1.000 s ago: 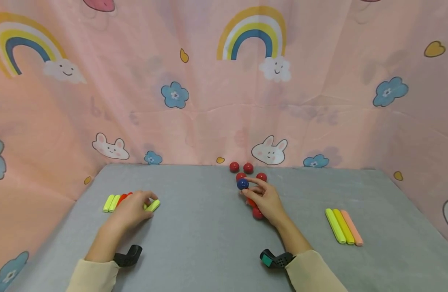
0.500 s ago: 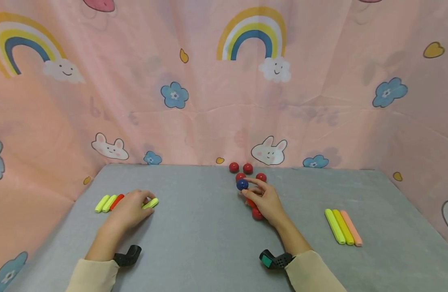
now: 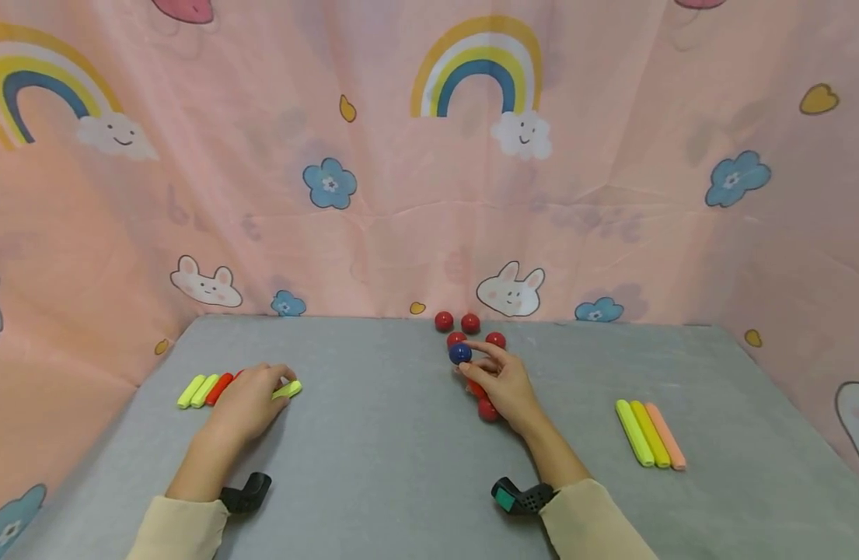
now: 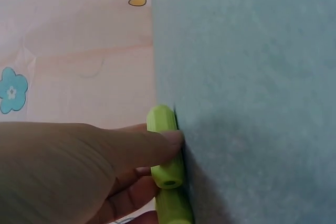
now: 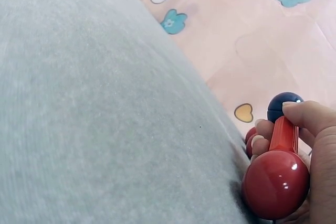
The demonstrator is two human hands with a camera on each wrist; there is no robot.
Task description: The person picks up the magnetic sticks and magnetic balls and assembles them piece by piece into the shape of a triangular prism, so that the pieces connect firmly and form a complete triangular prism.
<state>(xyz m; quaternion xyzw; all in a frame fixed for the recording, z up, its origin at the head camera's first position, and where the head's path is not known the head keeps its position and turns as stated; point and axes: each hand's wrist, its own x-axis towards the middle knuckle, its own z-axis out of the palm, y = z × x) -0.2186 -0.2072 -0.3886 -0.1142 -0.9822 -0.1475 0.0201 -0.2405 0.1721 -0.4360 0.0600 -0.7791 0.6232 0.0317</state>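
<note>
In the head view my left hand [image 3: 247, 404] lies over a row of short sticks and pinches a light green stick [image 3: 287, 390] at its right end. The left wrist view has my thumb on that green stick [image 4: 166, 163], against a second green one [image 4: 174, 206]. Two green sticks and a red stick [image 3: 219, 389] show left of the hand. My right hand [image 3: 509, 389] pinches a blue ball [image 3: 460, 353] among red balls. In the right wrist view a red stick [image 5: 284, 135] stretches between the blue ball [image 5: 283, 106] and a red ball [image 5: 275, 184].
Three longer sticks, green [image 3: 634, 433], yellow [image 3: 650, 434] and peach [image 3: 666, 437], lie side by side on the grey table [image 3: 387, 467] at the right. Red balls [image 3: 444, 321] sit near the back edge, before a printed pink cloth [image 3: 373, 249].
The visible sticks left of my left hand have shifted left, and more of the red one shows. The green stick it pinches has turned slightly. My right hand keeps its hold on the blue ball.
</note>
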